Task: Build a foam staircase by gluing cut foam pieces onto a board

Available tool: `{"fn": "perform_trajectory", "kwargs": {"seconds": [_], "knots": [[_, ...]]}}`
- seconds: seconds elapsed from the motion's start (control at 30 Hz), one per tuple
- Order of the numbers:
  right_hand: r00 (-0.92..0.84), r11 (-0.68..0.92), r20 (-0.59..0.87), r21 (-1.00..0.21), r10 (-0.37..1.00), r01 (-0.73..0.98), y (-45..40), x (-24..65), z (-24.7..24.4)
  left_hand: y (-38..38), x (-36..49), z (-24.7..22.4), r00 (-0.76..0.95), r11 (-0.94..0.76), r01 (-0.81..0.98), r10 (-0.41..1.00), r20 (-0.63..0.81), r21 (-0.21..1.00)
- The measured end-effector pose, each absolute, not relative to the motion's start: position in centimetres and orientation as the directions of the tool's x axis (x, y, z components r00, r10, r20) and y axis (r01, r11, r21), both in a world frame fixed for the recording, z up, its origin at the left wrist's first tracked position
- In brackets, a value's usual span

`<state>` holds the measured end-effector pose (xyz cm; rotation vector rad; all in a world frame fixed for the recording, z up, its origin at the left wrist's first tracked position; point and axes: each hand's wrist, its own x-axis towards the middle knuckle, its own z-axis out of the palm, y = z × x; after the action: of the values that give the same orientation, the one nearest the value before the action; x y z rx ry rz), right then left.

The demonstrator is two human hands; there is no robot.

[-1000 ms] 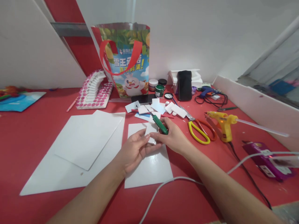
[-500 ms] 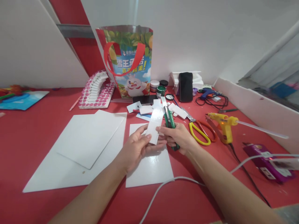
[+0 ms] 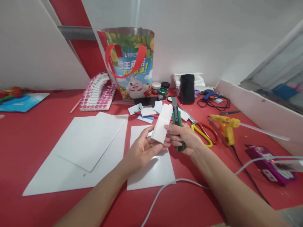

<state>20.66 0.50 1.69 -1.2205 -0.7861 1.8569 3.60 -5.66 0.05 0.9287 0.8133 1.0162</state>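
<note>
A folded strip of white board (image 3: 162,122) is held up over the middle of the table, tilted to the right. My left hand (image 3: 141,150) supports its lower end, fingers behind it and the thumb by the bottom edge. My right hand (image 3: 187,138) is closed around a green and black utility knife (image 3: 177,118), blade end pointing away from me, and its thumb also presses on the strip's right edge. Below both hands lies a white board sheet (image 3: 150,173), partly covered by them.
Larger white sheets (image 3: 68,176) lie at left. Small offcuts (image 3: 148,111), paint jars (image 3: 162,93) and a printed bag (image 3: 134,69) stand behind. At right are scissors (image 3: 203,138), a yellow glue gun (image 3: 227,127) and a purple device (image 3: 267,167). A white cable (image 3: 163,189) crosses the front.
The strip has shifted right and turned, showing its fold and lower edge. My left thumb has slid off its face to the bottom edge. The knife has moved slightly right and stands more upright.
</note>
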Motion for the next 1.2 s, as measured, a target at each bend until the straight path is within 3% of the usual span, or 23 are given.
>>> {"fn": "perform_trajectory", "kwargs": {"seconds": [0.17,0.27,0.33,0.43,0.53,0.7,0.77,0.9,1.07,1.2], "knots": [[-0.227,-0.518,-0.467,-0.799,0.855,-0.306,0.9,21.5,2.2,-5.7,3.5,0.1,0.290,0.191,-0.274,0.951,-0.109,0.943],[-0.174,-0.484,-0.451,-0.809,0.875,-0.335,1.1,22.0,2.7,-5.8,3.5,-0.2,0.278,0.095,-0.023,0.957,-0.085,0.995],[-0.125,-0.452,-0.437,-0.823,0.891,-0.345,1.1,22.4,3.0,-5.9,3.6,-0.4,0.350,-0.085,0.222,0.937,0.002,0.971],[-0.040,-0.422,-0.433,-0.847,0.901,-0.325,0.7,23.1,3.0,-6.0,4.2,-0.7,0.590,-0.496,0.450,0.789,0.169,0.743],[0.045,-0.426,-0.456,-0.859,0.889,-0.284,-0.4,24.0,2.4,-6.0,4.7,-0.5,0.676,-0.670,0.550,0.708,0.204,0.499],[0.116,-0.463,-0.501,-0.850,0.858,-0.250,-1.8,24.8,1.4,-6.0,5.0,-0.1,0.623,-0.639,0.721,0.767,0.153,0.267],[0.124,-0.480,-0.519,-0.842,0.846,-0.247,-2.0,24.6,1.2,-6.0,5.4,-0.2,0.603,-0.638,0.737,0.770,0.209,0.224],[0.130,-0.504,-0.543,-0.829,0.830,-0.242,-2.0,23.7,1.0,-5.8,7.2,-0.7,0.579,-0.673,0.710,0.724,0.374,0.205],[0.121,-0.554,-0.584,-0.805,0.803,-0.211,-1.9,22.7,0.7,-4.9,9.2,-0.7,0.525,-0.598,0.776,0.788,0.322,0.199],[0.127,-0.598,-0.621,-0.781,0.773,-0.179,-1.6,22.6,0.8,-4.4,9.4,-0.9,0.486,-0.548,0.781,0.835,0.260,0.300]]}}
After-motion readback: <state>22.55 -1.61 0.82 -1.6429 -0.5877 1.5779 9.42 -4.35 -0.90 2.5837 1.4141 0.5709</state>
